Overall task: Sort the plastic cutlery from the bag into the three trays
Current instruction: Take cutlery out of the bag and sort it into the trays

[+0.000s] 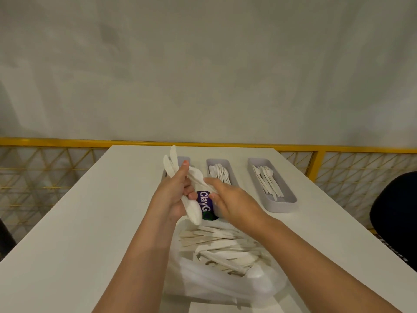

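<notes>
Head view: a white table runs away from the camera to a far edge under a yellow rail. Its left half is bare from the near edge to the far one; the right edge slants past a dark chair that stands just off it.

Three grey trays lie side by side near the far edge. The left tray is mostly hidden behind the hands. The middle tray holds spoons; the right tray holds forks, with bare table around it on its right and near sides.

The bag, clear plastic, sits at the near edge between the forearms, open and full of white cutlery. A purple label shows just beyond it, between the hands.

The left hand is raised above the table in front of the left tray, fingers wrapped round a bunch of knives whose blades stick up past the thumb. The right hand reaches across to the bunch; its fingertips touch the pieces at the lower part, but whether they pinch one I cannot tell.
</notes>
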Demonstrator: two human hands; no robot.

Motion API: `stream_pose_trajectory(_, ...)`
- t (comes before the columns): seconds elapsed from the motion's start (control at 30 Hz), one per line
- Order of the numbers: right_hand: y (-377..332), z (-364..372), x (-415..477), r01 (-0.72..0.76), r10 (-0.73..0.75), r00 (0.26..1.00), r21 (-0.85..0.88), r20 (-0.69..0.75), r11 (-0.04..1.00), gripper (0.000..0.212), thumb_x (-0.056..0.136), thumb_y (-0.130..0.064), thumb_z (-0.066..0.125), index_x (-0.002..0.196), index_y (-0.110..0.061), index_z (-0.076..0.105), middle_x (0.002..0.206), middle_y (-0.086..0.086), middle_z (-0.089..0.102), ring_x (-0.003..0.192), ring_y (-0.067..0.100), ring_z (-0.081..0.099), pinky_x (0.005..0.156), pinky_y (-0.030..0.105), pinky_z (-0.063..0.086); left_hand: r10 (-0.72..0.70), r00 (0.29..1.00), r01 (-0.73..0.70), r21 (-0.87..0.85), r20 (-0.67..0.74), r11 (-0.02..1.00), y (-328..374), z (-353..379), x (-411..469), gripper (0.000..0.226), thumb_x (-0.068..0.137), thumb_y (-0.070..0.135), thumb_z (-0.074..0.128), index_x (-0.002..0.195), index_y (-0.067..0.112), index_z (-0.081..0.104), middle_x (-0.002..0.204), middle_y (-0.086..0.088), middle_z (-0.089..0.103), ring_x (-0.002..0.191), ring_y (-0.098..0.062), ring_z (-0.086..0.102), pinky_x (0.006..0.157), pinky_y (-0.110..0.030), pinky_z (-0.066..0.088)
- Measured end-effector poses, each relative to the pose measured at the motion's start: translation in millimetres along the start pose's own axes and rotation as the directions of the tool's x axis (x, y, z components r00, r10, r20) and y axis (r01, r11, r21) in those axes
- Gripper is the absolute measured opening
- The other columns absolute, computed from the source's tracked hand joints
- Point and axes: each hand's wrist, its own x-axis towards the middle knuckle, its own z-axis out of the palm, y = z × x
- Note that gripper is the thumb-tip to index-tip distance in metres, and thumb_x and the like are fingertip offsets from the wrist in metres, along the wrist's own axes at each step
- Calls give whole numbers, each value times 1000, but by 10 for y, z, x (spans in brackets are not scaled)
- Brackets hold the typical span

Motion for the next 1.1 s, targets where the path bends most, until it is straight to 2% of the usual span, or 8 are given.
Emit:
stream_pose_trajectory(0.1,286,-97,87,-143,157,980,115,-125,983,40,101,-23,34,141,-21,35,96,9,61,93,27,59,67,27,36,-96,992,102,-69,88,992,-13,100,45,34,97,30,45,67,14,41,45,4,32,32,-7,30,35,-13,30)
stream_pose_trajectory(0.2,754,-254,209,-325,389,885,258,-257,910,39,100,-17,38,138,-13,40,113,16,61,98,29,59,75,29,41,-141,970,169,-133,200,977,8,127,83,21,91,11,34,72,12,42,57,-1,36,36,-9,34,37,-15,33)
stream_pose_trajectory(0.27,1102,-321,310,-441,511,825,289,-243,850,39,98,-14,37,137,-8,40,119,22,58,95,32,57,77,32,41,-148,954,192,-152,262,969,34,114,105,21,89,6,30,78,9,47,59,-2,39,36,-8,36,37,-15,34)
stream_pose_trajectory(0.4,1575,-273,494,-591,641,753,274,-149,758,37,98,-8,32,134,-1,36,108,23,55,87,29,51,70,33,38,-127,952,178,-164,280,970,58,96,146,27,94,4,27,84,4,52,57,-2,46,37,-7,41,39,-15,37)
stream_pose_trajectory(0.53,1780,-85,631,-642,663,741,176,-109,746,36,99,-9,32,134,3,34,125,28,52,110,40,52,80,34,40,-82,980,117,-193,183,974,21,99,182,26,96,2,29,86,3,53,60,-4,52,39,-10,50,44,-18,48)
stream_pose_trajectory(0.77,1915,195,761,-634,631,773,-40,-70,772,40,98,-14,40,135,1,40,139,21,40,125,34,42,100,35,35,-103,985,130,-206,139,970,-36,97,205,22,98,1,32,90,3,52,65,-4,55,41,-11,54,52,-25,55)
stream_pose_trajectory(0.97,2006,252,733,-637,637,771,-28,-24,770,38,98,-19,38,126,5,47,136,24,40,118,37,46,97,35,38,-115,984,137,-155,139,978,-56,93,197,19,98,2,35,93,5,54,55,-5,62,45,-11,60,58,-32,58)
stream_pose_trajectory(1.1,1837,104,722,-571,569,805,42,-167,820,37,97,-13,39,130,1,47,136,22,38,119,39,45,102,39,39,-94,988,109,-124,118,986,-53,121,138,19,97,0,38,93,3,56,64,-9,69,55,-15,67,62,-37,58)
